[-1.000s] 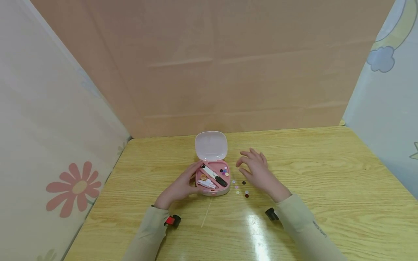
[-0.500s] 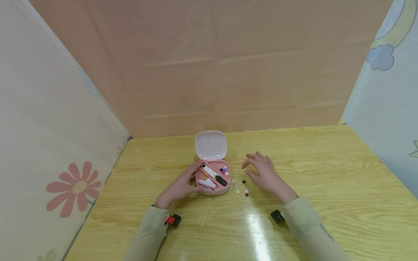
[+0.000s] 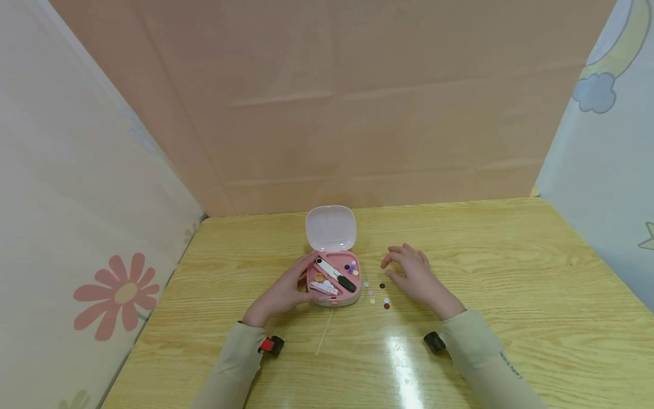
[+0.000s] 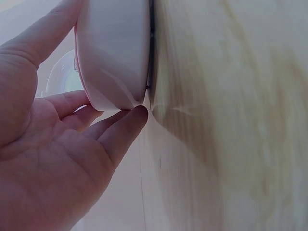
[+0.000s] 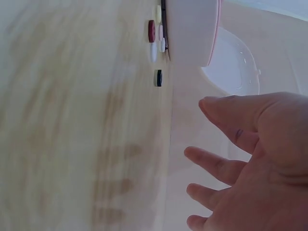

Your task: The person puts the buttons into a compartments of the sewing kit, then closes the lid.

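Your left hand (image 3: 278, 295) cups the left side of the pink sewing kit case (image 3: 334, 279), which sits on the table (image 3: 511, 272) near its middle with the translucent lid (image 3: 330, 228) swung open and standing behind the base. In the left wrist view your fingers (image 4: 122, 130) lie nearly straight against the case's rounded wall, with the thumb along its upper edge; they brace the case rather than wrap around it. Inside the case you can see a black-and-white tool (image 3: 336, 275) lying diagonally, a white clip-like item (image 3: 324, 288) below it, and a cluster of small coloured buttons (image 3: 351, 267) in the right-hand compartment. Your right hand (image 3: 414, 275) hovers just above the table to the right of the case, fingers loosely spread and slightly bent, holding nothing. Between that hand and the case, loose buttons (image 3: 377, 294) lie scattered on the table: pale ones, a dark one (image 5: 158, 78) and a red one (image 5: 152, 31). A thin pale stick (image 3: 323, 335) lies on the table in front of the case.
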`<state>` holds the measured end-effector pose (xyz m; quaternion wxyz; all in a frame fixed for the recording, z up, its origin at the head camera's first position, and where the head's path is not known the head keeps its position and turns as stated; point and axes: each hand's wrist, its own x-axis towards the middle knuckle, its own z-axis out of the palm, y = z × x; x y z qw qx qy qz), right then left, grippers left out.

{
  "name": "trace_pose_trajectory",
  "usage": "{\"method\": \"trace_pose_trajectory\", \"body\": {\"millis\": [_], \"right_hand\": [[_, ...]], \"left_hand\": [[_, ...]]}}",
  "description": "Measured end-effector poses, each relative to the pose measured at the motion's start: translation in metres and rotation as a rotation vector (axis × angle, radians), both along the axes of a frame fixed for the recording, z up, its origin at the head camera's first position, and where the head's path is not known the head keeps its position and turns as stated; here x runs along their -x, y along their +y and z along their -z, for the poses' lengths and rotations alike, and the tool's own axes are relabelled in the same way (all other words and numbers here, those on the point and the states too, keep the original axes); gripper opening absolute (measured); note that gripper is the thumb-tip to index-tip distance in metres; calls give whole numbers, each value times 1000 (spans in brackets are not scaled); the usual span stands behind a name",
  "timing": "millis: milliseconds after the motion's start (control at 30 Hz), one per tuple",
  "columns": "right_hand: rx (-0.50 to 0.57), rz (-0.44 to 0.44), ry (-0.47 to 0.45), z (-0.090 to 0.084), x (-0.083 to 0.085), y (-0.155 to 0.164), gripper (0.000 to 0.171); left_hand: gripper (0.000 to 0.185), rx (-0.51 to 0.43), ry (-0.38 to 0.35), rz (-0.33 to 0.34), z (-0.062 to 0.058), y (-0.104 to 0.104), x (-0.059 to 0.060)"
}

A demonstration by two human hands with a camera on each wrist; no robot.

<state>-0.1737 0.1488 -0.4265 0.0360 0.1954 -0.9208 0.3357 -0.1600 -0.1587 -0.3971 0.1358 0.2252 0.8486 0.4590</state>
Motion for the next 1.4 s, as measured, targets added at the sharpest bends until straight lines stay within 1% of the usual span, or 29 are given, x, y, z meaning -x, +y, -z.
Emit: {"method": "trace_pose_trajectory", "body": {"millis": [200, 300, 533, 633, 767, 900, 933, 1100, 1133, 1167, 1400], "right_hand": [[2, 4, -23, 5, 2, 2, 4], [1, -1, -42, 7, 3, 3, 4], [11, -20, -66, 12, 3, 4, 6], [23, -20, -73, 14, 4, 5, 6], [33, -30, -91, 16, 4, 6, 6], [50, -41, -117, 19, 4, 5, 13], [54, -41, -126, 19, 4, 5, 14], [51, -51, -133, 21, 3, 5, 17], [50, -56, -130, 21, 3, 5, 17], [49, -58, -127, 21, 3, 5, 17], [64, -66, -141, 22, 4, 5, 16]], "left_hand": [[88, 5, -10, 0, -1, 1, 0], [89, 7, -15, -12, 2, 1, 1], [92, 7, -3, -39, 34, -5, 15], [93, 14, 3, -35, 39, -7, 17], [94, 6, 5, -23, 39, -9, 18], [96, 5, -16, -22, 38, -9, 16], [96, -5, -20, -21, 35, -8, 15], [96, -24, -18, -12, 33, -7, 14], [95, -28, -16, -9, 33, -7, 14], [96, -17, -15, -10, 36, -8, 16], [96, -1, -9, -19, 38, -8, 17]]}}
